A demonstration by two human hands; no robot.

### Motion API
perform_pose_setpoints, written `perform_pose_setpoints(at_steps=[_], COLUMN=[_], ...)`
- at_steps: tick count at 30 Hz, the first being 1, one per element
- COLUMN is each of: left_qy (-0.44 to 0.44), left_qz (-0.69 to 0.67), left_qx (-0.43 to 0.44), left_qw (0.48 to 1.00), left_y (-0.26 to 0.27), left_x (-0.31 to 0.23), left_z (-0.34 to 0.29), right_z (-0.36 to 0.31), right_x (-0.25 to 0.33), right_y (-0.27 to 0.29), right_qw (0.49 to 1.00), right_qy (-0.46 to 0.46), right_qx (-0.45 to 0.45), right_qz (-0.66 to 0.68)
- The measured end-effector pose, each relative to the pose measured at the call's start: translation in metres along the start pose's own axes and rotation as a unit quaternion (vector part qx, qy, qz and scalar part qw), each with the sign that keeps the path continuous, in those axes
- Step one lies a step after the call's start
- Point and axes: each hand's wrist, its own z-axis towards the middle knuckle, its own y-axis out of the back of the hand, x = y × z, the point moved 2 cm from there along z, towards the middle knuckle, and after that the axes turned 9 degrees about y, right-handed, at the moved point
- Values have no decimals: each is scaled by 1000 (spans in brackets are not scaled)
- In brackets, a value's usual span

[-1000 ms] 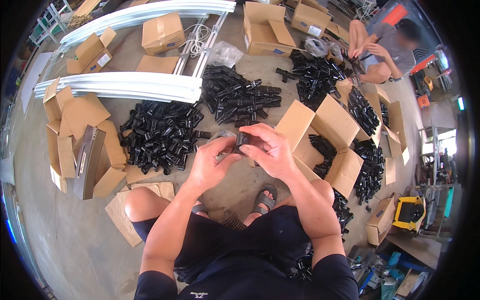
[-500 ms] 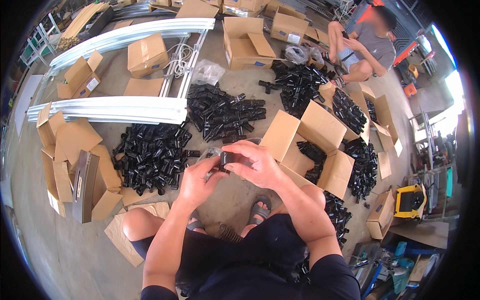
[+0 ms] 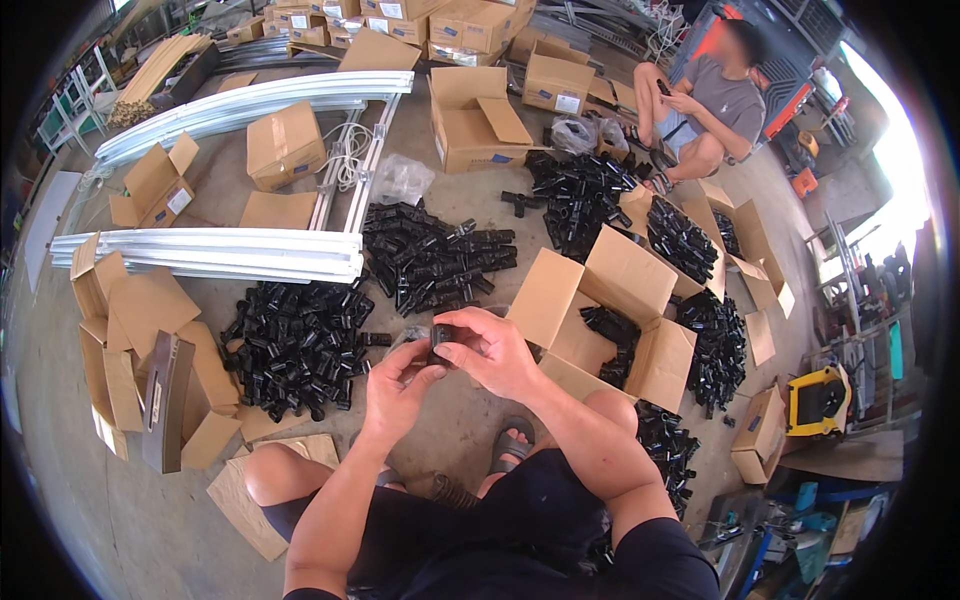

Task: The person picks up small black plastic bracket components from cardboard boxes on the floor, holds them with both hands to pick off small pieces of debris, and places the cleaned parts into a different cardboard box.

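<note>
Between my two hands is a small black plastic pipe fitting (image 3: 438, 340), held upright in front of my knees. My left hand (image 3: 396, 388) pinches its lower left side with thumb and fingers. Over its top and right side, the fingers and thumb of my right hand (image 3: 492, 350) are closed. Just beyond my hands lies a pile of black fittings (image 3: 440, 250), some shaped like tees. A second pile (image 3: 295, 345) spreads to the left of my left hand. Right of my right hand stands an open cardboard box (image 3: 625, 270) with black fittings inside.
At left are cut-open cardboard boxes (image 3: 150, 320) and white metal rails (image 3: 210, 255). Further fittings (image 3: 580, 195) are heaped at the back right, near a seated person (image 3: 715, 105) holding a small dark object. A yellow-and-black case (image 3: 818, 402) stands at right.
My view has tilted up slightly, so the surroundings sit lower in the picture. Both hands still hold the fitting. The seated person's hands have shifted around a dark object.
</note>
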Motion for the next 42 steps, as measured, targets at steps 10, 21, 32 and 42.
perform_pose_setpoints(at_steps=[10, 21, 32, 42], left_qy=[-4, -98, -172, -177], left_qz=[-34, 114, 280, 358], left_qx=[-39, -132, -104, -75], left_qw=[999, 980, 939, 914], left_y=[-6, 16, 18, 12], left_x=[-17, -38, -22, -20], left_z=[-1, 7, 12, 9], right_z=[-5, 0, -102, -83], right_x=[-11, -198, -333, -306], right_y=[10, 82, 61, 46], right_qw=[994, 886, 736, 783], right_qy=[-47, -287, -366, -297], right_qx=[-53, 21, 145, 138], right_qz=[86, -363, -551, -530])
